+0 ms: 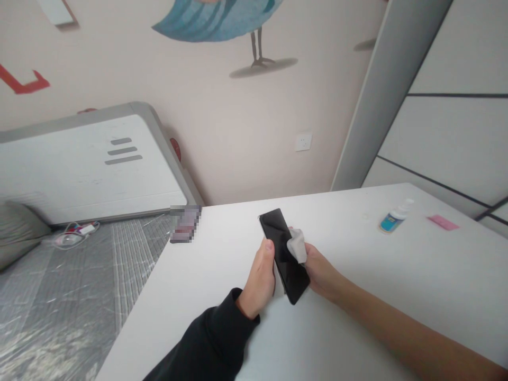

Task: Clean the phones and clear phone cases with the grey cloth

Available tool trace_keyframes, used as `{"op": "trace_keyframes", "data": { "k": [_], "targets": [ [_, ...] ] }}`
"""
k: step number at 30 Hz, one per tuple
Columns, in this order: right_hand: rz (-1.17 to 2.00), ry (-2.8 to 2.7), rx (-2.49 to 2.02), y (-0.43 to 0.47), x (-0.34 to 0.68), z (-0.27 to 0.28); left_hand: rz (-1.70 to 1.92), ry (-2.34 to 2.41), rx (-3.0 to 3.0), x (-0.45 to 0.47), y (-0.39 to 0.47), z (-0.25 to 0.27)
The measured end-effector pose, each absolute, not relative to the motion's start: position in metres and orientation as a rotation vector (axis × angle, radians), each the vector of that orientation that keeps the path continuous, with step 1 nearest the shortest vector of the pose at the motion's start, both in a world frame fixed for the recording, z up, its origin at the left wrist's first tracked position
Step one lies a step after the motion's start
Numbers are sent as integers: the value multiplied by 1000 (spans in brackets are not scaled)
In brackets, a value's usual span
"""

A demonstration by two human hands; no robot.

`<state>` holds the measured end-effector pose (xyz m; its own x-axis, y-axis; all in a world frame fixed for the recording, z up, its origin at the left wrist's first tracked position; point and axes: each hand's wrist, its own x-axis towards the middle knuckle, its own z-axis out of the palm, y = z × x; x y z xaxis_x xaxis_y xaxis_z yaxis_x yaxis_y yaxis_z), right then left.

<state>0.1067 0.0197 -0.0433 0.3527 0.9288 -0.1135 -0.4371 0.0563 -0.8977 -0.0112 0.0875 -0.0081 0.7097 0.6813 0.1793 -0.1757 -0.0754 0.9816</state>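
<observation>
Above the white table, my left hand grips a black smartphone by its left edge, thumb along the side. The phone is tilted, its dark glossy face turned up toward me. My right hand is at the phone's right edge, closed on a crumpled white wipe that lies against the phone's edge and face. Most of the right fingers are hidden behind the wipe and the phone.
A white table spreads under my hands. On its right stand a small spray bottle with a blue label and a pink flat piece. A pixelated flat item lies at the far left corner. Left is a plastic-covered bed.
</observation>
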Motion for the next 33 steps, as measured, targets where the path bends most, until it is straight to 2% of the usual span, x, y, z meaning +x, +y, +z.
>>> {"op": "trace_keyframes", "data": {
  "k": [5, 12, 29, 33],
  "targets": [
    [1161, -499, -1105, 18, 108, -38, 732, 386, 1452, -13, 82, -6],
    [1325, -577, -870, 13, 97, -31, 707, 382, 1058, -7, 97, -8],
    [1384, -671, -1132, 9, 106, -30, 666, 387, 1296, -17, 102, 5],
    [1435, -597, -1030, 5, 107, -32, 668, 319, 1244, -17, 101, 8]
  ]
}}
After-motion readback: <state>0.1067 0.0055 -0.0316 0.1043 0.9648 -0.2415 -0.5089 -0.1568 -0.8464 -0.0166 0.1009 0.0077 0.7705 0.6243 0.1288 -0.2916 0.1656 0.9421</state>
